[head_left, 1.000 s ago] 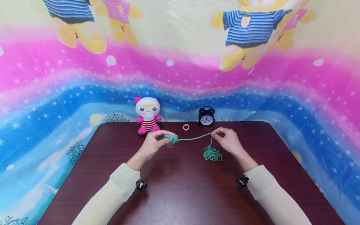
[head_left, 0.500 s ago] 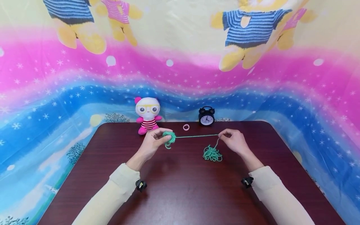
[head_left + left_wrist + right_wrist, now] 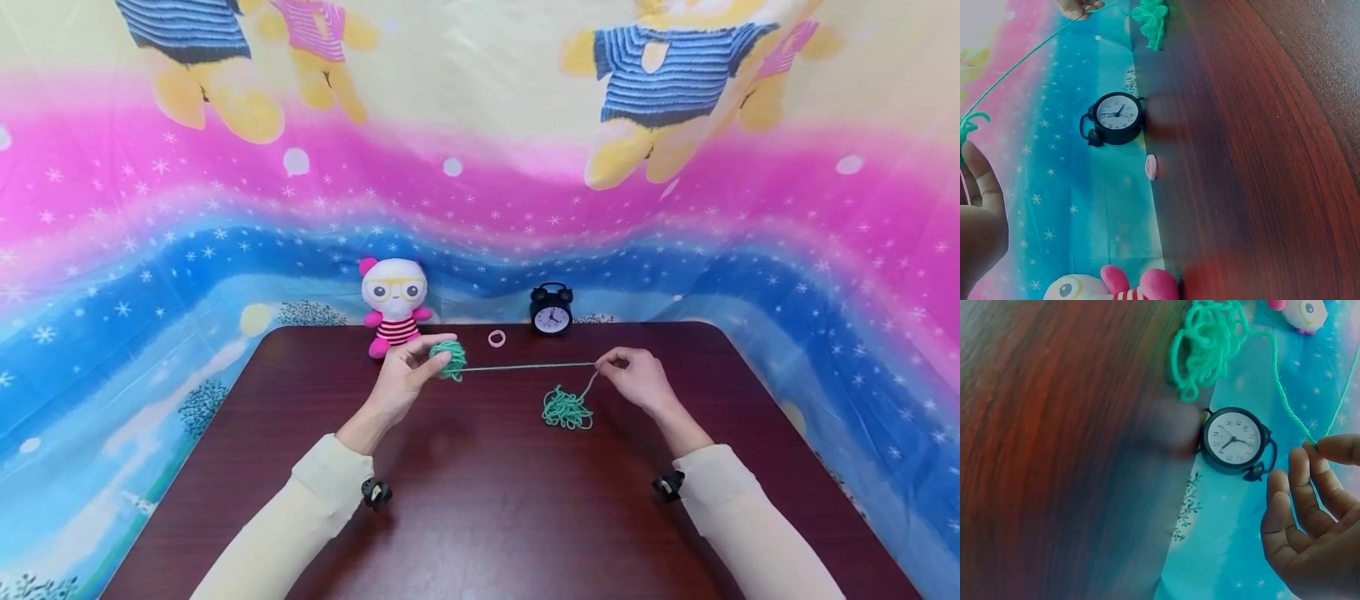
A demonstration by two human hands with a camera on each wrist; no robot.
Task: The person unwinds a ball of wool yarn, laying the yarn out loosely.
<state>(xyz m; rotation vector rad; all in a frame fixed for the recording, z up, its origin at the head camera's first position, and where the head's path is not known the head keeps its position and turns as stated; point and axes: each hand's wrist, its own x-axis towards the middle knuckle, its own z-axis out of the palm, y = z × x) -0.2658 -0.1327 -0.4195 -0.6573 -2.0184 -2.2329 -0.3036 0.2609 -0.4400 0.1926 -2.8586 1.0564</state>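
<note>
In the head view my left hand (image 3: 401, 377) grips a small wound ball of green yarn (image 3: 450, 359) between thumb and fingers, above the table. A taut green strand (image 3: 532, 367) runs from it to my right hand (image 3: 637, 382), which pinches the strand between thumb and fingertips. Below and left of the right hand, a loose tangled heap of green yarn (image 3: 567, 408) lies on the table, joined to the pinched point by a short length. The right wrist view shows thumb and fingertips meeting on the yarn (image 3: 1291, 406). At the left wrist view's edge, only part of the ball shows.
A plush panda (image 3: 395, 304) with yellow glasses sits at the back of the dark wooden table (image 3: 480, 500), behind the left hand. Further right along the back edge are a pink ring-shaped band (image 3: 497, 338) and a black alarm clock (image 3: 551, 310). A printed cloth (image 3: 480, 208) hangs behind.
My right hand has moved to the right, drawing the strand longer and straight. The left hand has turned the ball, and yarn sits differently on it. The heap stays in place.
</note>
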